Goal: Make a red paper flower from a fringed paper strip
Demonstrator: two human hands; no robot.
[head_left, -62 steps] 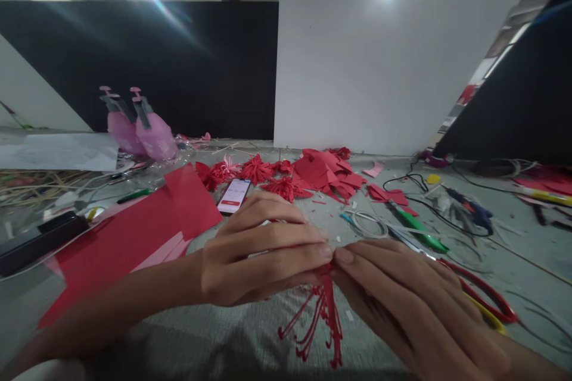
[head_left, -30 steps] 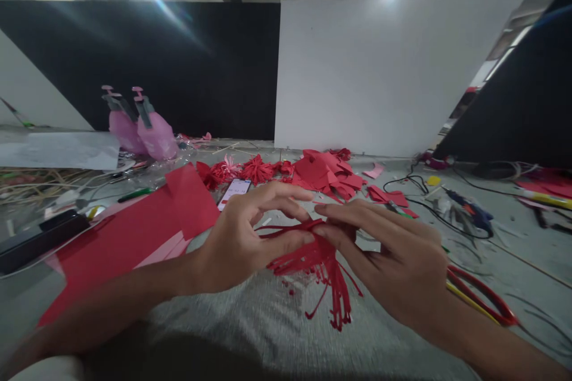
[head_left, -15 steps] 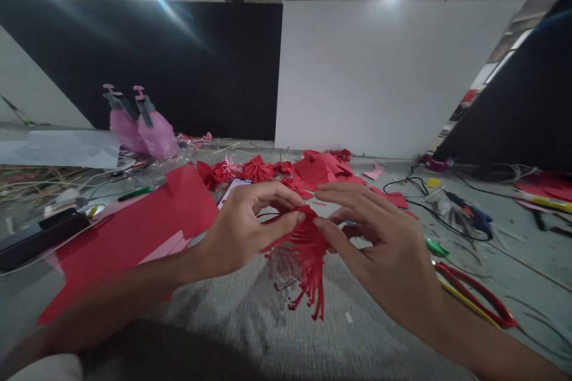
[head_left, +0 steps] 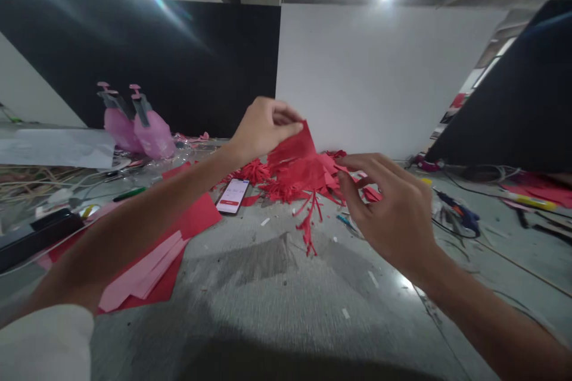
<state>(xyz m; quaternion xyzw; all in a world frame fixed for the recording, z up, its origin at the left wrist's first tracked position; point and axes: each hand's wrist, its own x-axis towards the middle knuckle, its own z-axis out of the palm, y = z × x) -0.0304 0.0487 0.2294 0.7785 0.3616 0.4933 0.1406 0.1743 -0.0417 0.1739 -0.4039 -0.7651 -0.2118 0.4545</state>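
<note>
My left hand (head_left: 267, 126) is raised and pinches the top edge of a red fringed paper strip (head_left: 297, 152). The strip hangs down, blurred by motion, with thin curled ends dangling (head_left: 307, 232) below it. Lower and to the right, my right hand (head_left: 388, 205) has its thumb and fingers apart, close to the strip's right side, with nothing visible between them. Behind the strip, red paper flowers (head_left: 254, 171) and cut red pieces lie in a heap, partly covered by it.
A phone (head_left: 233, 195) with a lit screen lies left of centre. Red sheets and pink paper strips (head_left: 149, 271) are under my left arm. Two pink spray bottles (head_left: 153, 134) stand back left. A glue gun (head_left: 458, 211) and its cable lie right.
My left hand has risen with the red fringed paper strip, which now hangs from it. My right hand has come off the strip and moved slightly right.
</note>
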